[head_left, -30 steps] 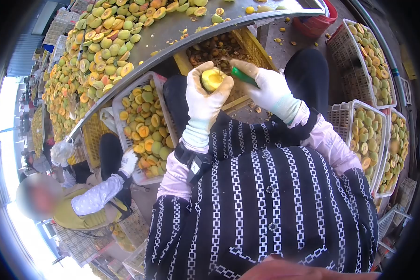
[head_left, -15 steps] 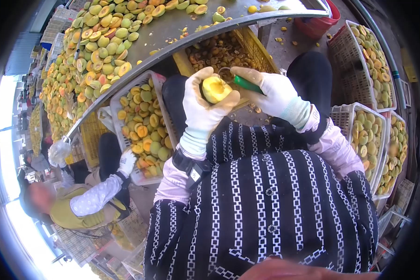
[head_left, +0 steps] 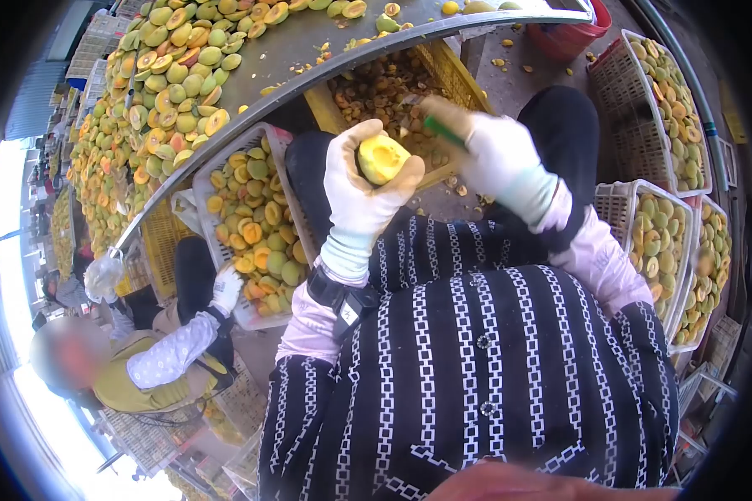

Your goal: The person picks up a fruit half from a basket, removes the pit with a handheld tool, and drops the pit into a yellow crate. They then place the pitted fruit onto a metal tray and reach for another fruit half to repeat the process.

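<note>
Stretching across the upper left, the metal bench (head_left: 297,50) is bearing a broad heap of halved fruit (head_left: 171,92), yellow, green and orange. Beyond the left side of the wearer's lap, a co-worker (head_left: 154,363) in a yellow-green vest is sitting low, resting a gloved hand (head_left: 226,290) at the edge of a white crate (head_left: 292,185) that is holding more fruit halves (head_left: 263,230). On the far side, an upper right crate (head_left: 635,108) is standing full of pieces, and two lower right crates (head_left: 617,209), side by side, are holding more. Below the near edge of the bench, a yellow crate (head_left: 453,73) is sitting ahead of the wearer's knees, containing brownish pits and scraps (head_left: 384,90). A red bucket (head_left: 570,40) is standing by the right end of the bench.

Over the lap, the left hand (head_left: 358,188), in a white glove with stained fingertips, is cupping a fruit half (head_left: 383,159); its fingers are curling behind and over the fruit while the thumb is pressing the near side, and the hollowed cut face is showing upward. The right hand (head_left: 493,154), gloved and blurring, is hovering just beside it, apart from the fruit, its fingers wrapping around a green-handled tool (head_left: 444,132). The handle is slanting toward the yellow crate; the working end is blurring too much to make out.
</note>
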`<move>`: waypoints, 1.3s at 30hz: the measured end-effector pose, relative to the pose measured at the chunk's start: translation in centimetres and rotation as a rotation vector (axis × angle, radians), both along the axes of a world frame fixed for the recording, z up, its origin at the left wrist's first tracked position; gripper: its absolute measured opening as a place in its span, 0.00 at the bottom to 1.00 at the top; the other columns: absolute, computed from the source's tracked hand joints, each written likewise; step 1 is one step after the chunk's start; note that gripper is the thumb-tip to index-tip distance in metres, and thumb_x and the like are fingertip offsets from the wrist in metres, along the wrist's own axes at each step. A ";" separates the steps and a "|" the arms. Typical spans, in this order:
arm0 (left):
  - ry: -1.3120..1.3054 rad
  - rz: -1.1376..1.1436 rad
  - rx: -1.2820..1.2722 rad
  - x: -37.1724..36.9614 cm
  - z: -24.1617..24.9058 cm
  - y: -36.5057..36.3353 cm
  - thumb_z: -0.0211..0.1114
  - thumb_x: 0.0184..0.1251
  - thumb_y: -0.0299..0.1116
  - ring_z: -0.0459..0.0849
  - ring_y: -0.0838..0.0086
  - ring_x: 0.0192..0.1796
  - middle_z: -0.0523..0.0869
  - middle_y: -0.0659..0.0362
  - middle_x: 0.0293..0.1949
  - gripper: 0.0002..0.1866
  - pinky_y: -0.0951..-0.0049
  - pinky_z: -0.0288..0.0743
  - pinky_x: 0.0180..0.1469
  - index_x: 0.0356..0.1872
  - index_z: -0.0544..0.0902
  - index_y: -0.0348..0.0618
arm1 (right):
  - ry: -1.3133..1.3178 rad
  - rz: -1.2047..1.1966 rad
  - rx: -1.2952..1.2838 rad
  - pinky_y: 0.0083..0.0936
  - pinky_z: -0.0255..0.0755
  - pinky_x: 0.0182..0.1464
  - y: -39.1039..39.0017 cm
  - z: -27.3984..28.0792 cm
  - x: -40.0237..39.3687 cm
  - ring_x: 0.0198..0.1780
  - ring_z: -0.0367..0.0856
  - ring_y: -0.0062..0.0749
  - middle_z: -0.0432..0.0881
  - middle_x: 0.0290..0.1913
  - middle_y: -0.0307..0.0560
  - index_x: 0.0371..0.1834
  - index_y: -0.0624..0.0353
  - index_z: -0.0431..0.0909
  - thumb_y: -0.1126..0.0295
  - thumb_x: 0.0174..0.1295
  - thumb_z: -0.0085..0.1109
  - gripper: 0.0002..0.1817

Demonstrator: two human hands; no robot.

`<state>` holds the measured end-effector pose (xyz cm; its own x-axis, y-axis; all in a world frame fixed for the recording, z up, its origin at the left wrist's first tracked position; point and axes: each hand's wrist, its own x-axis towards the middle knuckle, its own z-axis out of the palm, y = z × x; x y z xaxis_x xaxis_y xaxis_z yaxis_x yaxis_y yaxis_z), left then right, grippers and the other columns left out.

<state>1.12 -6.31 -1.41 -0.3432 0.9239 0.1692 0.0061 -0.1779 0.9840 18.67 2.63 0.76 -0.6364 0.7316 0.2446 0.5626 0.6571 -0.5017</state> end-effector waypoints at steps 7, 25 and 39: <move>-0.161 -0.057 0.125 -0.3 -0.4 0.3 0.67 0.59 0.20 0.79 0.68 0.53 0.77 0.53 0.54 0.31 0.71 0.77 0.55 0.63 0.66 0.43 | 0.272 -0.106 -0.218 0.31 0.76 0.39 2.0 -1.7 1.0 0.35 0.84 0.41 0.83 0.32 0.51 0.60 0.51 0.72 0.57 0.60 0.60 0.25; -0.786 -0.025 -0.047 0.9 -0.8 0.6 0.50 0.69 0.22 0.78 0.55 0.57 0.74 0.47 0.57 0.20 0.55 0.74 0.60 0.61 0.63 0.42 | 0.349 0.030 -0.325 0.32 0.77 0.42 -0.8 -1.2 -0.8 0.41 0.84 0.47 0.84 0.40 0.53 0.60 0.50 0.71 0.60 0.62 0.59 0.23; -0.739 -0.027 -0.103 1.1 -0.3 0.3 0.53 0.68 0.21 0.79 0.65 0.54 0.75 0.54 0.53 0.20 0.61 0.77 0.57 0.60 0.66 0.44 | 0.205 0.149 -0.180 0.33 0.78 0.42 -1.5 -0.6 -1.4 0.40 0.84 0.47 0.84 0.39 0.52 0.60 0.50 0.72 0.63 0.60 0.60 0.24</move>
